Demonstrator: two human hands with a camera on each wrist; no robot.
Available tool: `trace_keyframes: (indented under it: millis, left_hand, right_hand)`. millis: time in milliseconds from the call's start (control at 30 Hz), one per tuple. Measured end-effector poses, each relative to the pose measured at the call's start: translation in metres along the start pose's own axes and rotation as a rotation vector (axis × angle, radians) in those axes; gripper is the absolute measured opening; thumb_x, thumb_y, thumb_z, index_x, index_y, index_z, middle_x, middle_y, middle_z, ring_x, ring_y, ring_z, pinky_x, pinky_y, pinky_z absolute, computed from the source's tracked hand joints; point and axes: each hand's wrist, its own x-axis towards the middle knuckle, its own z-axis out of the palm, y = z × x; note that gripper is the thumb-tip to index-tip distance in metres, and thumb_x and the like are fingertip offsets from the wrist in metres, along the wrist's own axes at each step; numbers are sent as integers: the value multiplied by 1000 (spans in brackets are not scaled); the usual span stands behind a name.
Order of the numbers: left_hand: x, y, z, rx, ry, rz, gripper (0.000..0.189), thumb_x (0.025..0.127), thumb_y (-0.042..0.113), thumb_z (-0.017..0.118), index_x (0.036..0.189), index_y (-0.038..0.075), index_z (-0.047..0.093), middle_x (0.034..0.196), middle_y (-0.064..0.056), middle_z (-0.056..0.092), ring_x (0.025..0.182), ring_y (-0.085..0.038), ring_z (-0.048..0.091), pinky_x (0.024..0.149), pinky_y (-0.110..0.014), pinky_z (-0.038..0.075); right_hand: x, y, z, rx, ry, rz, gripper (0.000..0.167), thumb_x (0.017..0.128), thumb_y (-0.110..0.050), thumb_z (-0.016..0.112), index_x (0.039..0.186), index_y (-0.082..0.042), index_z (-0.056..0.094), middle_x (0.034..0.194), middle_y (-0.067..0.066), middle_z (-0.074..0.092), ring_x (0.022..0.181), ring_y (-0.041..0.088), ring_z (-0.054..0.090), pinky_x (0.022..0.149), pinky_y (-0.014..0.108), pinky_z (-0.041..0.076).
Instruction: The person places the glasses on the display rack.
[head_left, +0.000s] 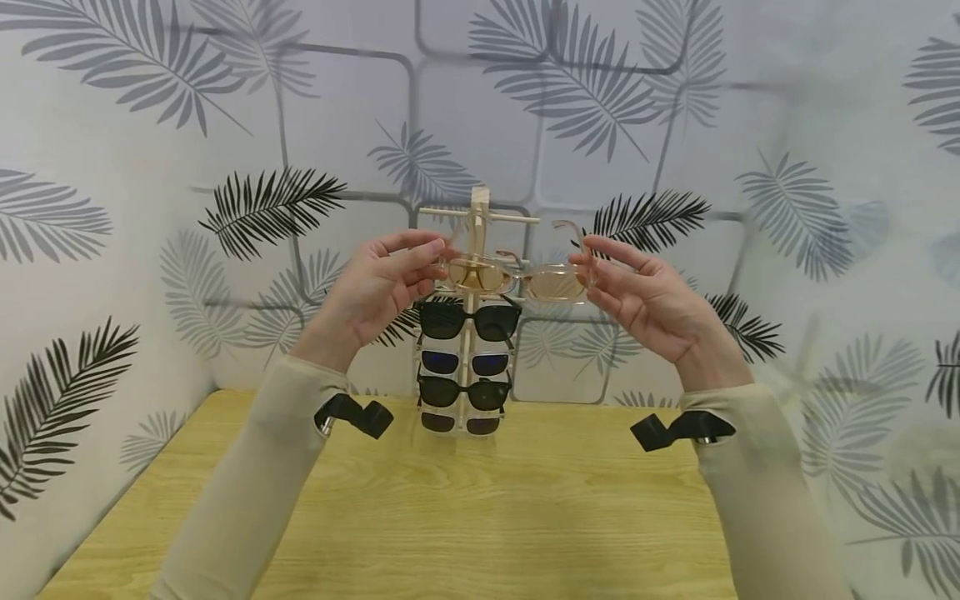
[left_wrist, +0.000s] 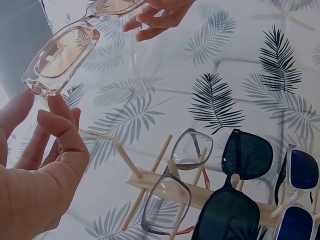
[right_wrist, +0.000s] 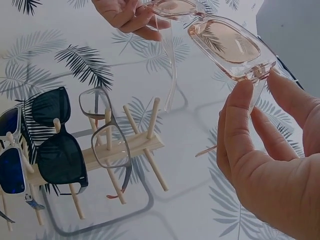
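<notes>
A pair of clear-framed sunglasses [head_left: 556, 283] with pale amber lenses is held up in front of the top of a wooden glasses stand [head_left: 480, 198]. My left hand [head_left: 386, 279] pinches one end of the frame by its hinge, thumb and fingertips together. At the other hinge, my right hand [head_left: 643, 300] pinches the frame in the same way. The temples are unfolded and point away toward the stand. Both wrist views show the amber lenses [left_wrist: 65, 52] above the fingertips. The stand's topmost peg [right_wrist: 146, 145] carries no glasses.
Below hang clear-lens glasses [right_wrist: 111, 142], black sunglasses [head_left: 470, 321], blue-lens glasses [head_left: 440, 362], another black pair [head_left: 465, 392] and a dark-lens pair [head_left: 438, 422]. The stand rises at the back of a wooden table [head_left: 517, 500], close to a leaf-patterned wall covering [head_left: 615, 108].
</notes>
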Motion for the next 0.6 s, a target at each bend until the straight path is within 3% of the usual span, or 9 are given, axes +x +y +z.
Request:
trace_keyframes:
  millis: [200,433,600]
  left_hand:
    - [1,7,-3,-25,18,-13,8,92,11,69,98,12,74,94,-3,75,74,-15,67,65,-22,54]
    - [2,12,-4,-15,73,-35,9,89,14,72,98,13,74,90,-3,74,72,-15,66,60,-23,51]
    - [5,14,-6,0,100,-54,9,90,14,72,99,13,73,88,-3,74,70,-16,65,58,-24,50]
  right_hand:
    - [7,-4,5,55,1,26,36,94,2,60,128,-8,64,125,12,63,97,19,67,79,24,57]
    - [16,-5,9,108,9,37,31,93,4,61,123,-4,66,111,13,65,94,21,68,79,25,58]
    - [23,-4,8,98,27,50,37,92,1,64,128,-6,63,115,13,64,96,21,67,79,25,58]
